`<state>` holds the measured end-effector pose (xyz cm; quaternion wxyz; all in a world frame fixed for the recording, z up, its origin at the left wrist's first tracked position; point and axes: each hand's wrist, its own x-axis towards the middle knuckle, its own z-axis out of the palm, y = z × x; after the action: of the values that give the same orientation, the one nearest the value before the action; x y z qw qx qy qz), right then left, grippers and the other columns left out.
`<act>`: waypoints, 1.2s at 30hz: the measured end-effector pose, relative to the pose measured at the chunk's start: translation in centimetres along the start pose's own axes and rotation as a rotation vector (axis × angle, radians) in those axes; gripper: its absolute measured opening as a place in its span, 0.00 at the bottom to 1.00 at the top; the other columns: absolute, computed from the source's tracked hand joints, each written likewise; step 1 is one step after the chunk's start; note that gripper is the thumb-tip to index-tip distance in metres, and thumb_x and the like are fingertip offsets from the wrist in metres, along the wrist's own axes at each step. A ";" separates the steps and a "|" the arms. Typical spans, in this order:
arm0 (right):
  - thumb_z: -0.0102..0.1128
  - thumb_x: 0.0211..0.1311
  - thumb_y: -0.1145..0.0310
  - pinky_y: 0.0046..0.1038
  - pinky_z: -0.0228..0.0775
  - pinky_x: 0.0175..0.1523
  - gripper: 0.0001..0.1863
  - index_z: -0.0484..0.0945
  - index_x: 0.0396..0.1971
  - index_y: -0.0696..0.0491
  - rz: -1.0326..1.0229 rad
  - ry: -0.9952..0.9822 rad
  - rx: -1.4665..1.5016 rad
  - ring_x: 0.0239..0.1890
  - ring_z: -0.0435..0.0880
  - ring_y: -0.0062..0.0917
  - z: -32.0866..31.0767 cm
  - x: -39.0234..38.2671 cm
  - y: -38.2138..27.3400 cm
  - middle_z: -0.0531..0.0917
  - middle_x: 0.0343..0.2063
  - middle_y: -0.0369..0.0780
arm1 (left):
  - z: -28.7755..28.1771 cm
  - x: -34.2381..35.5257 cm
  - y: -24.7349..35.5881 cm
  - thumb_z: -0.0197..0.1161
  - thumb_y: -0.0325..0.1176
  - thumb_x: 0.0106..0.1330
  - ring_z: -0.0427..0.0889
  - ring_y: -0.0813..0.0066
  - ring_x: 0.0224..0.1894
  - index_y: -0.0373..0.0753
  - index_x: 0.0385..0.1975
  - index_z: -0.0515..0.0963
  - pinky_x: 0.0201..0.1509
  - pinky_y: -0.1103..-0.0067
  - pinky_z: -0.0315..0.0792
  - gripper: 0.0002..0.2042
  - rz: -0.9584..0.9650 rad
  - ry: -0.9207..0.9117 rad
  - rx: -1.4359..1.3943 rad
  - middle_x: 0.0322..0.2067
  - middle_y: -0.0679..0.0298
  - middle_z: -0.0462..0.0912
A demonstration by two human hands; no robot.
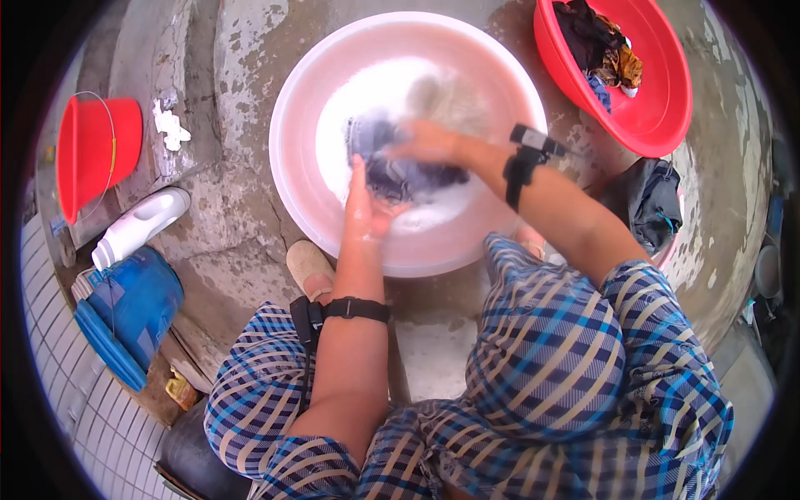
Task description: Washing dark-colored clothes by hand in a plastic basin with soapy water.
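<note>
inside the round pink plastic basin point(293, 192), sudsy dark blue cloth point(408, 176) is held unrinsed by the left hand point(373, 200); the blurred right hand's point(427, 142) grip cannot be told; dark garments point(583, 37) are left in a red plastic tub point(667, 104).

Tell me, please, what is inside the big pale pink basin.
In the basin: white foam and dark blue cloth, with left hand and right hand at it. Foam and cloth hide whatever lies beneath.

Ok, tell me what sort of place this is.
Probably a washing spot, perhaps a home yard: a pale basin holds white suds and a dark cloth, a red tub holds more cloth items, and the floor is worn and patchy.
</note>
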<state>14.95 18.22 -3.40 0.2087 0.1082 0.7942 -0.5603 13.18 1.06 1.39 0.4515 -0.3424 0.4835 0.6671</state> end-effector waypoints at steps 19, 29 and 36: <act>0.58 0.60 0.51 0.35 0.64 0.60 0.27 0.71 0.56 0.49 -0.046 0.609 -0.549 0.56 0.73 0.38 -2.4 -0.8 1.2 0.73 0.56 0.47 | -0.8 1.1 0.0 0.64 0.50 0.60 0.68 0.60 0.59 0.37 0.63 0.58 0.62 0.59 0.60 0.36 0.179 0.329 0.286 0.58 0.56 0.68; 0.57 0.61 0.51 0.36 0.71 0.44 0.21 0.79 0.37 0.56 0.173 0.233 -0.121 0.36 0.82 0.40 -1.8 -2.2 -4.0 0.82 0.31 0.53 | 2.2 0.2 -0.2 0.61 0.43 0.62 0.77 0.64 0.50 0.38 0.53 0.71 0.53 0.68 0.72 0.23 0.082 -0.021 -0.029 0.48 0.58 0.77; 0.55 0.62 0.51 0.32 0.71 0.50 0.25 0.75 0.51 0.56 0.097 0.692 -0.029 0.43 0.82 0.38 -5.1 -2.5 2.1 0.83 0.40 0.49 | -0.9 1.3 1.6 0.65 0.29 0.59 0.80 0.66 0.42 0.36 0.55 0.65 0.43 0.75 0.77 0.24 0.448 0.138 0.018 0.46 0.56 0.76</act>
<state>16.98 23.86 -2.56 -0.0449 0.3264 0.8198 -0.4684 11.24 0.29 0.52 0.2611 -0.2673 0.5830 0.7215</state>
